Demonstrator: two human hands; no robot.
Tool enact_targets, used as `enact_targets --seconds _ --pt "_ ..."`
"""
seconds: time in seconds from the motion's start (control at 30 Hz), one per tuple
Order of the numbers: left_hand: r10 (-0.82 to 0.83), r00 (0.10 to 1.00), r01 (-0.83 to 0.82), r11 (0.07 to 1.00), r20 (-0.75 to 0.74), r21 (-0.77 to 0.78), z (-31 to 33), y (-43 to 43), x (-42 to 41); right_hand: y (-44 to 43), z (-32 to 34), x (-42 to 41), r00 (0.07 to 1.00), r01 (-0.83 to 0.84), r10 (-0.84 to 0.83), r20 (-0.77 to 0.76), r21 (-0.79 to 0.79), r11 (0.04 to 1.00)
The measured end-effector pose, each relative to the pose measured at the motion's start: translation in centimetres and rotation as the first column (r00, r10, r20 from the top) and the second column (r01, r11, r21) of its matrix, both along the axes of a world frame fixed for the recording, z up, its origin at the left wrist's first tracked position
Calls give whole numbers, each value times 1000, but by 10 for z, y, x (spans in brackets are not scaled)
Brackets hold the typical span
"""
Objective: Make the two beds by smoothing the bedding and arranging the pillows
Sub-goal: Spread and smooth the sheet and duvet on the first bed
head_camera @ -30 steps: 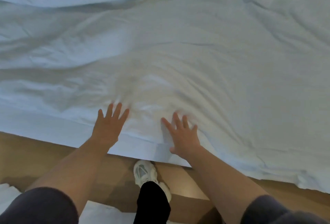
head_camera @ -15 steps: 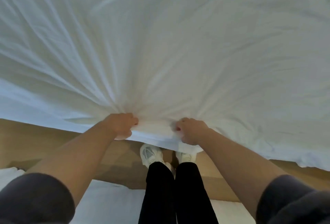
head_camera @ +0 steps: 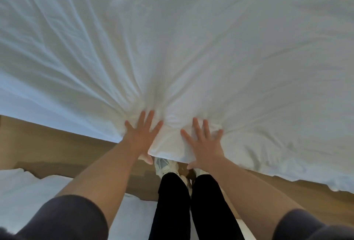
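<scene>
A white duvet [head_camera: 191, 44] covers the bed in front of me and fills most of the view. Creases fan out across it from a bunched spot at its near edge. My left hand [head_camera: 142, 136] lies flat on that near edge with fingers spread. My right hand [head_camera: 204, 143] lies flat beside it, also spread, a short gap between the two. Neither hand holds the cloth. No pillow is in view.
A strip of wooden floor [head_camera: 47, 144] runs between this bed and a second bed's white bedding [head_camera: 24, 192] at the lower left. My legs in black trousers [head_camera: 172, 205] and white shoes [head_camera: 162, 165] stand close to the duvet's hanging edge.
Half a second ago both hands gripped the duvet's near edge in fists. Now both have let go and lie flat and spread on it.
</scene>
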State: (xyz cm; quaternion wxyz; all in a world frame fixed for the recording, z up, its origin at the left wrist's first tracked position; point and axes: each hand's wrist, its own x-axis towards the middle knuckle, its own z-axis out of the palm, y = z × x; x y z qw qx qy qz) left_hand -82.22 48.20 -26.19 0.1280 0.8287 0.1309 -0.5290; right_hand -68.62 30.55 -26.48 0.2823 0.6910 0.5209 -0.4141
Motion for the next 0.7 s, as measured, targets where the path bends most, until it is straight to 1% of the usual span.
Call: enact_targets --seconds 0.03,0.07,0.1,0.2,0.3,0.37,0.47,0.53,0.6,0.63,0.7 --pt "-2 1000 1 998 -15 -56 10 13 1 9 8 6 1000 19 -19 -6 15 1000" --pt "-6 1000 5 997 -11 -72 23 29 1 22 17 13 1000 31 -31 -4 44 999" --pt "-6 1000 6 999 4 -53 35 47 0 39 26 21 999 37 -37 4 77 996" --pt "17 999 -19 997 38 68 60 110 -11 101 48 38 998 46 -53 38 162 986" --pt "102 994 -106 984 37 142 67 173 -24 162 57 39 994 66 -83 76 211 975" --pt "190 977 -204 961 93 188 61 216 -34 199 53 30 989 105 -126 73 238 966" --pt "361 902 -416 873 238 255 42 283 -62 262 38 0 978 188 -205 35 277 942" --pt "417 867 -487 826 274 283 33 327 -89 310 26 -31 968 245 -251 -18 300 922" --pt "459 841 -534 785 285 313 24 367 -122 357 16 -67 963 268 -261 -68 317 910" --pt "505 809 -585 745 301 322 19 386 -138 380 11 -86 964 266 -252 -85 324 908" --pt "633 689 -725 612 353 316 13 417 -166 417 2 -117 965 259 -236 -111 321 911"
